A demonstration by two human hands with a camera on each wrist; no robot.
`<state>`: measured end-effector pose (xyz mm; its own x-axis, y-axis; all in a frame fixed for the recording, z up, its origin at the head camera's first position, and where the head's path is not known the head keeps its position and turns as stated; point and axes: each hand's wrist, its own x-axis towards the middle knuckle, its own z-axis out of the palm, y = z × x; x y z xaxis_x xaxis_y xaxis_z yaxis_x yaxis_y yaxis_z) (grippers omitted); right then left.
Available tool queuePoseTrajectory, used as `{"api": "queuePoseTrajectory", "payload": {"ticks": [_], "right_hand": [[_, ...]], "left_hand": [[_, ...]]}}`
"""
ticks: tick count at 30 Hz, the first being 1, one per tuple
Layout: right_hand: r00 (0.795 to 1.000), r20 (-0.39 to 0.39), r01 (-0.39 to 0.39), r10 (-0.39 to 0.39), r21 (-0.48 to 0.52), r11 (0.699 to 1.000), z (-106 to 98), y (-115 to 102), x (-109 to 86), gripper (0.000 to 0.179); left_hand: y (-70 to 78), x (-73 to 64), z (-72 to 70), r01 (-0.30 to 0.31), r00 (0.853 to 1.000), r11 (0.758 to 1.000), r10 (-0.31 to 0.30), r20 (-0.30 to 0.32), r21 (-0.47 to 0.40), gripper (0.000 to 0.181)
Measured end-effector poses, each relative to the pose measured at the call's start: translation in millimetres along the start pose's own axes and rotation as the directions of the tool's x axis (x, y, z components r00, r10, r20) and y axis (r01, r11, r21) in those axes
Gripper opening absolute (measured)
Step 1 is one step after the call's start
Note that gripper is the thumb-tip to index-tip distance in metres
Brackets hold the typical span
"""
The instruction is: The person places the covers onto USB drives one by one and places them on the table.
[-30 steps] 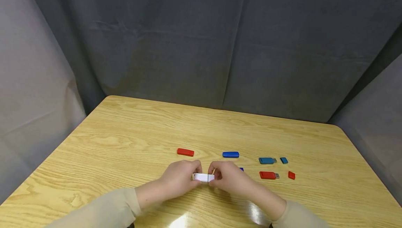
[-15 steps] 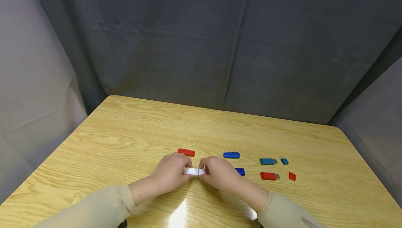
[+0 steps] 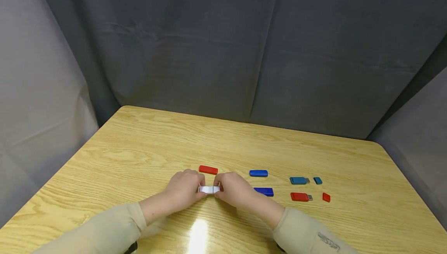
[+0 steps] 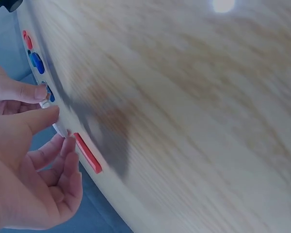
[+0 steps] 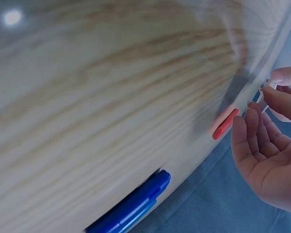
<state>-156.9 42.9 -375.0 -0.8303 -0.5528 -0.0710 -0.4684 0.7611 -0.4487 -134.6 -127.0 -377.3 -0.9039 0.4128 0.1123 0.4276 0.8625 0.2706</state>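
Between my two hands is a white USB stick (image 3: 208,190), held level close over the table, with a seam line near its right end. My left hand (image 3: 182,191) pinches the left end between thumb and fingers. At the capped right end, the thumb and fingertips of my right hand (image 3: 234,190) grip it. Fingers partly cover both ends. The left wrist view shows the white stick (image 4: 61,129) between the fingertips. A red USB stick (image 3: 208,169) lies just beyond the hands. Partly behind the right hand lies a dark blue USB stick (image 3: 264,192).
Farther back lies a blue USB stick (image 3: 258,173). To the right are a teal USB stick (image 3: 298,180) with bare plug, its teal cap (image 3: 317,180), an uncapped red USB stick (image 3: 299,197) and its red cap (image 3: 326,197). A grey curtain (image 3: 195,52) hangs behind the wooden table (image 3: 139,141).
Both hands have moved left with the white USB stick between them, bringing more of the dark blue USB stick into sight. The other sticks and caps stay put.
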Motion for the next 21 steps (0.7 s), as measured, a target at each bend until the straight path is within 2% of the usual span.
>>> {"api": "queuePoseTrajectory", "payload": {"ticks": [6, 21], "right_hand": [[1.000, 0.009, 0.004, -0.004, 0.003, 1.000, 4, -1, 4.6, 0.008], [1.000, 0.030, 0.002, -0.001, -0.037, 0.999, 8, -3, 11.3, 0.008]], "left_hand": [[-4.0, -0.6, 1.5, 0.039, 0.998, 0.999, -0.039, 0.044, -0.009, 0.019], [-8.7, 0.7, 5.6, 0.071, 0.996, 0.997, -0.069, 0.058, -0.043, 0.017]]}}
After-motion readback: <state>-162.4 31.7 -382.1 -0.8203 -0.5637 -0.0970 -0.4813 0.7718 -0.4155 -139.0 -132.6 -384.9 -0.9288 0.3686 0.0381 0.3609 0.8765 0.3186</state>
